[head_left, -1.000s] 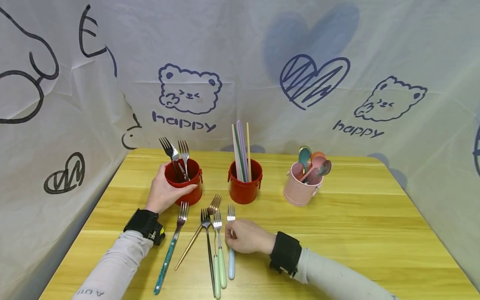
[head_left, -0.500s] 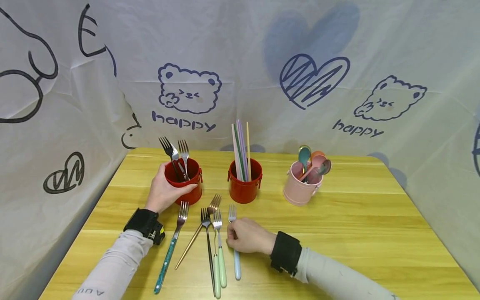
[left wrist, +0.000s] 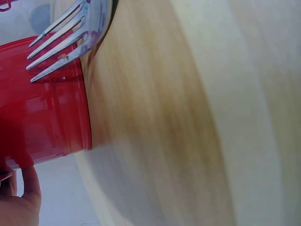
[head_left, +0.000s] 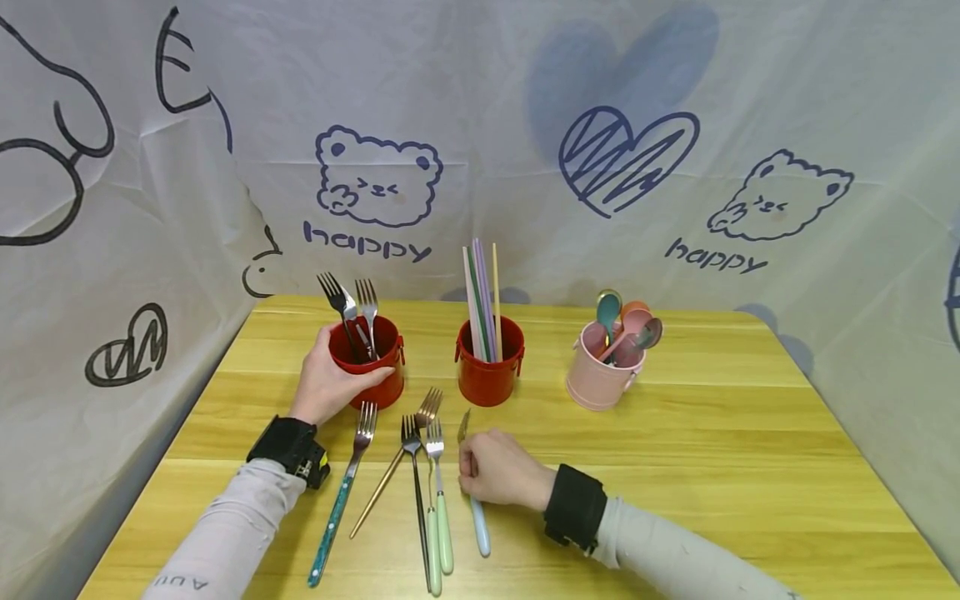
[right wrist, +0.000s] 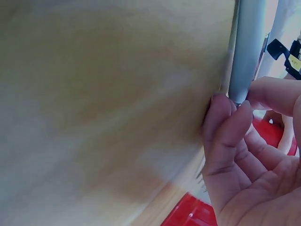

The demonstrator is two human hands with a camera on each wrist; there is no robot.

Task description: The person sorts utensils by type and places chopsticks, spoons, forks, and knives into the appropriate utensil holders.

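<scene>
My left hand [head_left: 330,383] holds the left red bucket [head_left: 384,385], thumb across its front and fingers round its far left side. Several forks [head_left: 367,304] stand in that bucket, tines up. My right hand [head_left: 502,468] pinches a fork with a light blue handle [head_left: 481,529] near the middle, low over the table. In the right wrist view the blue handle [right wrist: 248,47] runs up from between thumb and fingers; the fork's head is hidden there. Between the hands lie a teal-handled fork [head_left: 337,517], a gold fork [head_left: 382,483], a black fork [head_left: 418,492] and green-handled cutlery [head_left: 444,533].
A second red bucket [head_left: 480,385] with several chopsticks [head_left: 480,300] stands at the middle back. To its right is a pink bucket [head_left: 596,383] holding several spoons [head_left: 636,323]. A drawn-on white cloth [head_left: 510,192] hangs behind the wooden table [head_left: 712,433].
My right hand has shifted slightly right with the blue-handled fork, which has tilted and turned so its head shows edge-on. My left hand and the red bucket stay put.
</scene>
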